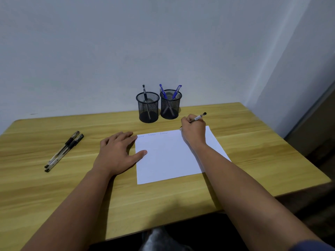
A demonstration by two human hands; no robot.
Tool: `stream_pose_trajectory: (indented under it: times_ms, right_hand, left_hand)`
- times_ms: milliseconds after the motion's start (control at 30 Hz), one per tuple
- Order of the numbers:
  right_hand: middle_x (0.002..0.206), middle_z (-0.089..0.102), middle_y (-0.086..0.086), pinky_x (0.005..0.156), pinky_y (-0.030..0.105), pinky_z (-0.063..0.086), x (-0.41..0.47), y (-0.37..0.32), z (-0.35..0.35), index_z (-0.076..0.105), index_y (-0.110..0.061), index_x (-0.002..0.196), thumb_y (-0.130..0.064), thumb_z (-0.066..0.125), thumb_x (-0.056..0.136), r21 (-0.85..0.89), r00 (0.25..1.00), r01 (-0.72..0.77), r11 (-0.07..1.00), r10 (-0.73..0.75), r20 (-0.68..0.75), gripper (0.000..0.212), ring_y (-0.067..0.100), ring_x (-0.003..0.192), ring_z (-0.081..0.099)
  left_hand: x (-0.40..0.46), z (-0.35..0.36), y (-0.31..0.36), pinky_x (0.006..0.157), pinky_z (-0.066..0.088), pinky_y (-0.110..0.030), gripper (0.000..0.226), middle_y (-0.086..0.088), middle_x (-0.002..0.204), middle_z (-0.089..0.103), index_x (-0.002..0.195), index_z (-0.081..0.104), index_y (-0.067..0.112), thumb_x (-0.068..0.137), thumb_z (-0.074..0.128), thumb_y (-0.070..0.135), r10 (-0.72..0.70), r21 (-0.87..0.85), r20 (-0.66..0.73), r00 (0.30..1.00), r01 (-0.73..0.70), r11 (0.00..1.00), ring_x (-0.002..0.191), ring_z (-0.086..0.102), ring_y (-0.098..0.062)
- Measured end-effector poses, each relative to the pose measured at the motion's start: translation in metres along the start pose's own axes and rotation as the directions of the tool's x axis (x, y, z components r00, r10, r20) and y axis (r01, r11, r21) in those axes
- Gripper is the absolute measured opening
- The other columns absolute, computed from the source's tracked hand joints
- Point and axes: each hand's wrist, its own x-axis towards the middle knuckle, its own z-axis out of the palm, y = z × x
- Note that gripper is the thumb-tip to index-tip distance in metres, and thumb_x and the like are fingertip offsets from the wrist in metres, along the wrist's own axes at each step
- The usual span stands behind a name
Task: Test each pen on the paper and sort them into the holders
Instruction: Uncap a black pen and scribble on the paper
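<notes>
Dim, soft, even room light, no glare; faint diffuse shadows under the left hand (117, 153) and right hand (193, 130), wide-angle bowing of the wooden desk (54, 196) edges, writing on the paper (168, 156) near the fingers too blurred to read.

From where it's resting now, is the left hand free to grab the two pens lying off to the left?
Probably yes. The left hand lies flat and holds nothing, steadying the paper, and only bare table separates it from the two pens. Lifting it would leave the paper unsteadied.
</notes>
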Motion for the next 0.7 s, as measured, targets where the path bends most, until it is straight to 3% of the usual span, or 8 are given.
stream_pose_trajectory:
  times_ms: [67, 167, 333, 467, 600, 700]
  right_hand:
    - [0.058, 0.046, 0.011, 0.054, 0.031, 0.041, 0.003, -0.001, -0.002, 0.041, -0.004, 0.066, -0.007, 0.058, 0.095, 0.084, 0.998, -0.057, 0.995, 0.058, -0.009, 0.033, 0.022, 0.053, 0.051]
    - [0.06, 0.059, 0.015, 0.049, 0.029, 0.044, 0.007, 0.001, -0.002, 0.05, -0.005, 0.071, -0.015, 0.063, 0.1, 0.146, 0.994, -0.108, 0.983, 0.106, 0.023, 0.033, 0.024, 0.051, 0.055]
    - [0.064, 0.055, 0.017, 0.047, 0.023, 0.048, 0.009, -0.01, -0.001, 0.045, -0.011, 0.063, -0.014, 0.07, 0.1, 0.088, 0.991, -0.084, 0.993, 0.074, 0.114, 0.045, 0.017, 0.046, 0.06]
    - [0.057, 0.046, 0.007, 0.048, 0.018, 0.042, 0.002, -0.034, -0.004, 0.043, -0.013, 0.066, -0.015, 0.073, 0.1, 0.183, 0.991, -0.101, 0.978, 0.084, 0.102, 0.045, 0.012, 0.044, 0.049]
    - [0.064, 0.058, 0.006, 0.051, 0.014, 0.042, -0.008, -0.047, 0.002, 0.051, -0.014, 0.064, -0.031, 0.078, 0.097, 0.086, 0.991, -0.007, 0.996, -0.004, 0.131, 0.046, 0.009, 0.054, 0.054]
    - [0.058, 0.057, 0.003, 0.045, 0.014, 0.04, -0.023, -0.054, 0.009, 0.057, -0.013, 0.065, -0.03, 0.079, 0.096, 0.106, 0.98, -0.01, 0.994, -0.011, 0.201, 0.042, 0.002, 0.042, 0.048]
  left_hand:
    - [0.0, 0.0, 0.0, 0.117, 0.017, -0.045, 0.086, 0.017, 0.156, 0.041, 0.146, 0.05, 0.04, 0.076, 0.036, 0.089, 0.002, 0.002, 0.005, 1.0, -0.002, 1.0, 0.148, 0.029, -0.014]
    - [0.0, -0.002, 0.001, 0.117, 0.017, -0.046, 0.087, 0.017, 0.157, 0.041, 0.146, 0.05, 0.039, 0.076, 0.035, 0.089, 0.007, 0.004, 0.01, 1.0, -0.007, 1.0, 0.148, 0.029, -0.014]
    - [-0.003, -0.006, 0.004, 0.117, 0.018, -0.048, 0.084, 0.011, 0.16, 0.038, 0.148, 0.045, 0.041, 0.078, 0.04, 0.086, 0.002, -0.056, 0.019, 1.0, -0.001, 0.998, 0.149, 0.029, -0.014]
    - [-0.01, -0.021, 0.001, 0.108, 0.035, -0.052, 0.068, 0.005, 0.149, 0.047, 0.148, 0.045, 0.037, 0.086, 0.047, 0.067, -0.09, -0.227, -0.132, 0.987, 0.058, 0.972, 0.137, 0.042, -0.019]
    - [-0.015, -0.035, -0.019, 0.097, 0.047, -0.053, 0.069, -0.002, 0.127, 0.059, 0.143, 0.053, 0.028, 0.083, 0.044, 0.061, -0.193, -0.075, -0.15, 0.97, 0.183, 0.98, 0.119, 0.055, -0.029]
    - [-0.016, -0.04, -0.022, 0.093, 0.05, -0.051, 0.065, 0.0, 0.12, 0.063, 0.134, 0.064, 0.027, 0.083, 0.045, 0.062, -0.231, 0.003, -0.067, 0.971, 0.231, 0.973, 0.113, 0.058, -0.027]
